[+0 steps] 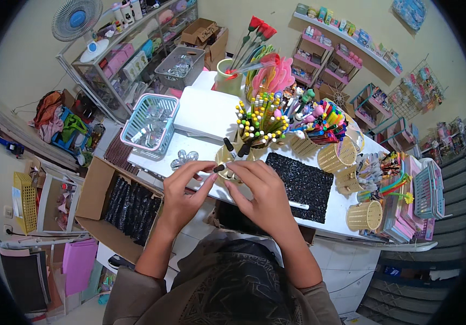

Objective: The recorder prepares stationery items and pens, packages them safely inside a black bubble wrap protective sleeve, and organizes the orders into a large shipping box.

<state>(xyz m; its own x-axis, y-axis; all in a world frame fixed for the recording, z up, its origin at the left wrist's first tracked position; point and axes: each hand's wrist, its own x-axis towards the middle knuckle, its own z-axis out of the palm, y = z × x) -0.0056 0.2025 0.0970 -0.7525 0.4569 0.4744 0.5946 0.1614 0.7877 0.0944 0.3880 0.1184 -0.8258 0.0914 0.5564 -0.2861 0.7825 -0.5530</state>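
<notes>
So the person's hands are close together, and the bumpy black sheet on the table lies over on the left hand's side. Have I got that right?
Not quite: the head view shows the bumpy black sheet on the table over on the right hand side. The hands are indeed close together.

A white fan (75, 20) with a blue centre stands on a glass display case (94, 89). Near it, a grey crate (176, 80) holds clear items. Red artificial roses (264, 32) rise from a pale green vase (227, 84). An open cardboard box (93, 192) holds black packages (130, 211); pink shelves (307, 59) stand by the far wall.
</notes>
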